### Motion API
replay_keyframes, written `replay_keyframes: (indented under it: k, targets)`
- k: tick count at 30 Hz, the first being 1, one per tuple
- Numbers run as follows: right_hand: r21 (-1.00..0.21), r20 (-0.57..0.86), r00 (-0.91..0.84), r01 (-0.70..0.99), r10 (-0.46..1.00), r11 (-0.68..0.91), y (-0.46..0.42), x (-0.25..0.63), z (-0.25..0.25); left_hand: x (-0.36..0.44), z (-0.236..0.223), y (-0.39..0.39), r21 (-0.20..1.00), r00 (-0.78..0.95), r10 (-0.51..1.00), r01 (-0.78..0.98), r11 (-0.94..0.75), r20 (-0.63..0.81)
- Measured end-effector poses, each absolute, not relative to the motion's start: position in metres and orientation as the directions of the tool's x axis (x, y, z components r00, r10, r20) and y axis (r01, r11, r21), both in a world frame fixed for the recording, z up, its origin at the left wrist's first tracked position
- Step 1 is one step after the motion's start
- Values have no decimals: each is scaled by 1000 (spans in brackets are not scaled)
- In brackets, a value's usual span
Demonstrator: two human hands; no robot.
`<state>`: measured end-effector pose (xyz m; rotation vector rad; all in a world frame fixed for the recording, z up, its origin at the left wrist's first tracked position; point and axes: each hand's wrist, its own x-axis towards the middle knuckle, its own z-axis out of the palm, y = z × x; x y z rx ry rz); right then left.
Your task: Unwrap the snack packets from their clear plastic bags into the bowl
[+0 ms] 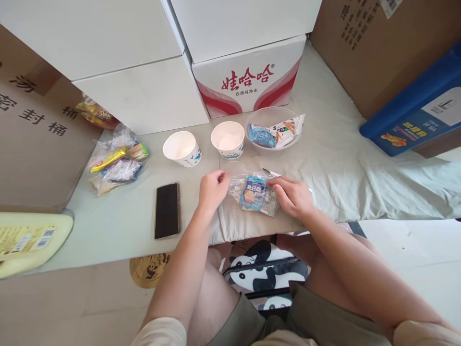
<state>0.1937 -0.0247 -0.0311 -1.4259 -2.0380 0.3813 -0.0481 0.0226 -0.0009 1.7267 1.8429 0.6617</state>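
Observation:
A clear plastic bag (236, 185) with a blue snack packet (254, 192) and other packets inside lies near the front edge of the cloth-covered surface. My left hand (214, 190) is closed, pinching the bag's gathered left end between thumb and fingers. On the other side, my right hand (293, 194) has its fingertips at the upper right of the blue packet and seems to grip the bag there. A thin pen-like object (271, 172) with a dark tip pokes out beside the right fingers; part of it is hidden.
Behind the bag stand two paper cups, a left one (183, 149) and a right one (228, 140), and a clear plastic bowl (273, 144) with snack packets. A phone (167, 210) and another snack bag (117, 161) lie left. Cartons (248, 79) and a blue container (414, 110) flank the surface.

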Motion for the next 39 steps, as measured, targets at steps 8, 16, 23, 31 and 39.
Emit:
replay_keyframes:
  k: [8, 16, 23, 31, 39]
  targets:
    - [-501, 392, -135, 798, 910, 334, -23, 187, -35, -46, -1, 20, 576, -58, 985, 816, -48, 165]
    - [-410, 448, -93, 862, 889, 296, -19, 190, -41, -51, -17, 32, 784, -61, 998, 620, 29, 11]
    - [-462, 542, -142, 773, 829, 434, -25, 195, -26, -43, 9, 14, 708, 204, 943, 624, -332, 263]
    - [-410, 437, -360, 736, 824, 539, -26, 188, -26, -39, 3, 9, 714, 452, 892, 614, -337, 32]
    - [-629, 452, -164, 638, 877, 444, -26, 192, -24, -42, 4, 12, 919, 361, 927, 390, -53, -100]
